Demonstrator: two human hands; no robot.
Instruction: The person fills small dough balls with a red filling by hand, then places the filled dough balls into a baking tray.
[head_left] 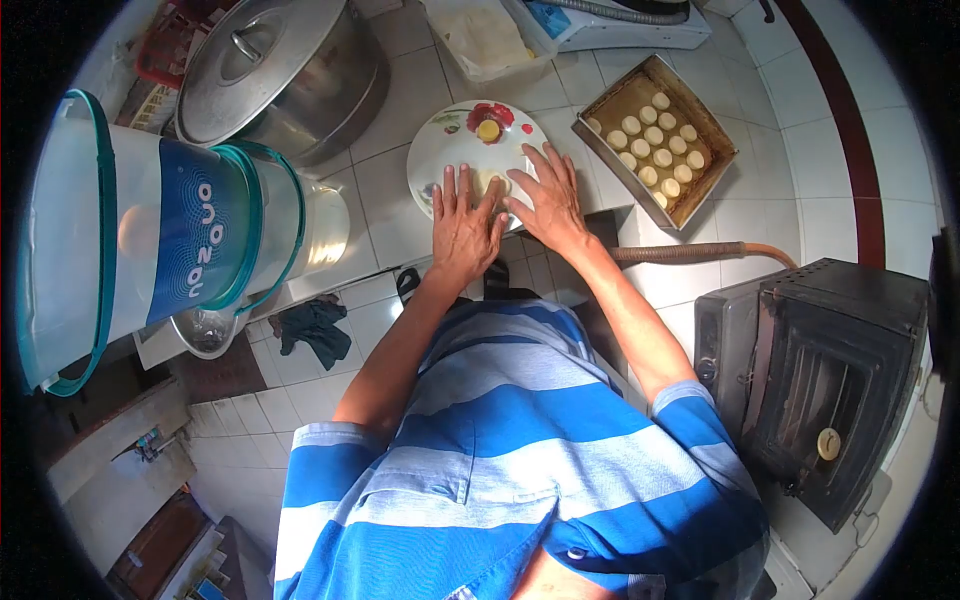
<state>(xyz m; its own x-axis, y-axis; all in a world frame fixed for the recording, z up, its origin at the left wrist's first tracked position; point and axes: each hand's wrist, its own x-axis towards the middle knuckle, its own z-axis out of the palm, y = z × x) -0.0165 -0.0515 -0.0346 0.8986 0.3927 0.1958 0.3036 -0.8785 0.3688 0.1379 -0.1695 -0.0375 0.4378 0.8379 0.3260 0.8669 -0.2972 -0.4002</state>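
A white plate with red flowers [424, 158] lies on the tiled counter in front of me. My left hand [462, 222] is over its near side, fingers stretched out and slightly apart. Opposite it, my right hand [552, 202] also has its fingers extended and spread. Between the two hands a flattened pale piece of dough [492, 182] rests on the plate, partly covered by fingers; they seem to touch its edges. Farther back on the plate sits a small yellow ball [488, 131]. To the right, a square metal baking tray [589, 137] holds several round pale dough pieces [662, 157].
A big lidded metal pot [330, 100] and clear tubs with teal rims [130, 240] stand at left. A plastic container [490, 45] is behind the plate. At right are a hose [680, 252] and a black oven [830, 370]. A dark cloth [315, 332] lies lower left.
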